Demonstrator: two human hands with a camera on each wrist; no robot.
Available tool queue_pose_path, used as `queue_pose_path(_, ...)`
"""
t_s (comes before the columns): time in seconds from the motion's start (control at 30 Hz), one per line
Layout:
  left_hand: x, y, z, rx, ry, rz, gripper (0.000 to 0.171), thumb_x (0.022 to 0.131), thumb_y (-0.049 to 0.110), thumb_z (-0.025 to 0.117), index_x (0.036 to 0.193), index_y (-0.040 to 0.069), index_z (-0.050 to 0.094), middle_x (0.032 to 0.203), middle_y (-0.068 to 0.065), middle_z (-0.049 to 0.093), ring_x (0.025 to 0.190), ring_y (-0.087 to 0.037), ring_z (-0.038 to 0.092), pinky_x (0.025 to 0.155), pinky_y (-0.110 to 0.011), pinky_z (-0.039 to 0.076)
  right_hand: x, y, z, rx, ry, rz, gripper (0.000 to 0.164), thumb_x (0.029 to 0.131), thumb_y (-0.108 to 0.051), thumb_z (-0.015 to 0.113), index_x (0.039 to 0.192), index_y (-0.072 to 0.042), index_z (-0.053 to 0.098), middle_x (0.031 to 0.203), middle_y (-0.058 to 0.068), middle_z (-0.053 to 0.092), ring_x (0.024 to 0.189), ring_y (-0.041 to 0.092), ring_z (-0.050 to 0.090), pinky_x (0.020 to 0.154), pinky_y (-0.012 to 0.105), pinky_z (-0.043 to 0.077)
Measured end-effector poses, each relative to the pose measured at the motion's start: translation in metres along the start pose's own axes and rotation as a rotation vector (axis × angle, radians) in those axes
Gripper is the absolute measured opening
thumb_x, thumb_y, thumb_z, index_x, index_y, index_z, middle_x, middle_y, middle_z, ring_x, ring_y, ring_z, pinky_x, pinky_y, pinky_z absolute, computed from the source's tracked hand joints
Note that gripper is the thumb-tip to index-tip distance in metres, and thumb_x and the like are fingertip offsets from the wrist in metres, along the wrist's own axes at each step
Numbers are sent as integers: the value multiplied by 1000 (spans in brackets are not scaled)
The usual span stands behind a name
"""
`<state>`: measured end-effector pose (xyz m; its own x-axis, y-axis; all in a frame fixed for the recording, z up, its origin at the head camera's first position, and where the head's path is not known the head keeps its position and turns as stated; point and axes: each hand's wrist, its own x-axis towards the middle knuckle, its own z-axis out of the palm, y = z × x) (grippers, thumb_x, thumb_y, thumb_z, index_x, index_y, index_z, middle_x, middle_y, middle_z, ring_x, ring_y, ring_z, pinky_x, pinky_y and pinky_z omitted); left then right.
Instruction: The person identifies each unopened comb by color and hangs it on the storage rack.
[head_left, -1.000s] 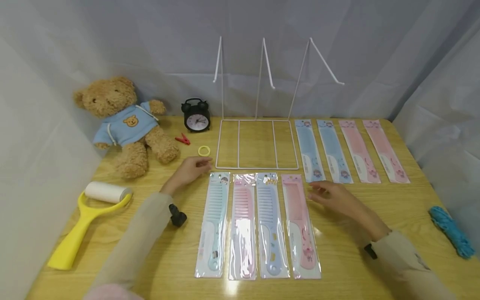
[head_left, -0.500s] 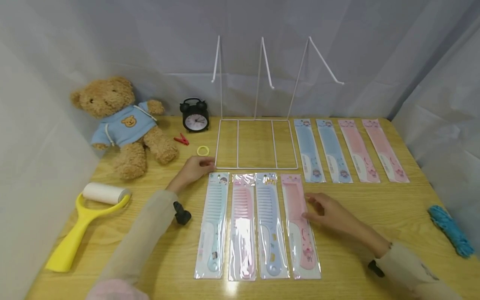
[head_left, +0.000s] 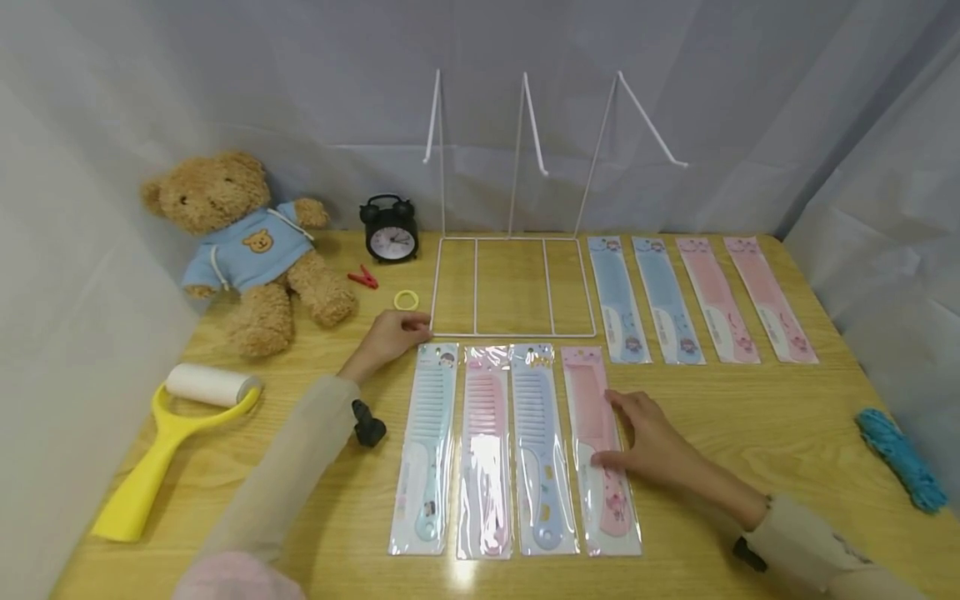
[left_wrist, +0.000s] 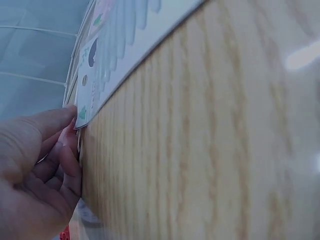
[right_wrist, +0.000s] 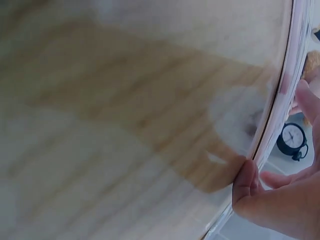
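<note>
In the head view, my left hand is at the front left corner of the white wire rack, pinching its frame between thumb and fingers. The left wrist view has the thumb beside the corner of the mint comb pack. My right hand reaches over the right edge of the pink comb in its clear pack, thumb and fingers spread apart. Its fingertips are at the pack's edge in the right wrist view. To the left lie a blue comb, another pink comb and the mint comb, all packed.
Three bare hooks rise from the rack. Several packed combs lie at its right. A teddy bear, black alarm clock, red clip, yellow ring and lint roller are at left; blue rope at right.
The right hand has come down and left onto the right pink comb pack, its fingers spreading. The left hand has shifted slightly right to the rack's corner. The packs have stayed put.
</note>
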<state>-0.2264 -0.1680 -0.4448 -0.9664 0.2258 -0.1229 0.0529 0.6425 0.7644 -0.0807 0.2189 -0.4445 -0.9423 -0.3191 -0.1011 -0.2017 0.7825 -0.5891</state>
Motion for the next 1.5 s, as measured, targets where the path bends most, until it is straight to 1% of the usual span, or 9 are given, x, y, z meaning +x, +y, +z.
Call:
queue_pose_path(0.13,0,2,0,4,2,-13,36,91,13,64,121,-7,61,101,-19,68,97,-28,61,89,-39,47,-2,-1,4,-16,-2,21,106,66,-53,81,142,5,34,126,24,44,117,39,42,99,56,38)
queue_pose_path(0.33,-2,6,-1,8,13,-5,36,91,11,64,120,-9,60,101,-21,68,97,-31,62,90,-41,47,-3,-5,8,-17,7,51,113,62,-59,80,144,3,32,131,25,40,119,39,40,99,56,38)
queue_pose_path(0.47,-2,5,-1,10,11,3,36,91,11,63,120,-9,60,101,-21,68,97,-31,62,90,-41,47,-4,-7,9,-3,31,51,112,62,-52,84,143,5,33,130,27,40,119,40,40,99,56,38)
queue_pose_path(0.57,-1,4,0,5,17,-2,35,91,12,63,120,-7,61,102,-20,68,97,-30,62,89,-40,47,-4,-11,7,19,41,69,109,62,-44,86,143,7,32,129,28,40,117,41,42,98,57,39)
queue_pose_path(0.77,0,2,2,-3,43,-16,34,91,13,64,119,-7,62,102,-20,68,96,-30,63,88,-39,48,-5,-24,2,60,15,150,103,64,-26,87,143,9,30,128,33,38,114,43,44,97,57,39)
queue_pose_path(0.93,-1,2,4,-11,48,-30,35,91,12,64,119,-7,62,102,-20,68,96,-29,63,88,-38,48,-5,-30,1,85,3,174,99,66,-17,86,143,9,30,129,35,36,114,45,44,97,57,39)
queue_pose_path(1.1,-2,4,3,-11,48,-38,35,91,13,64,119,-7,62,102,-19,68,97,-28,62,88,-37,48,-3,-30,-1,95,1,179,100,65,-12,86,144,8,28,127,34,34,108,41,49,95,54,43)
queue_pose_path(1.27,-3,6,1,-21,47,-49,35,91,13,64,119,-6,62,103,-19,68,97,-28,62,88,-38,48,-2,-28,0,79,7,179,100,63,-11,86,143,6,29,119,32,40,98,35,51,89,51,47)
queue_pose_path(1.5,-3,5,3,-27,41,-48,35,90,14,65,120,-5,62,103,-19,68,97,-28,63,88,-38,48,-3,-27,2,46,7,174,96,65,-12,86,143,3,31,119,34,42,100,37,48,83,51,48)
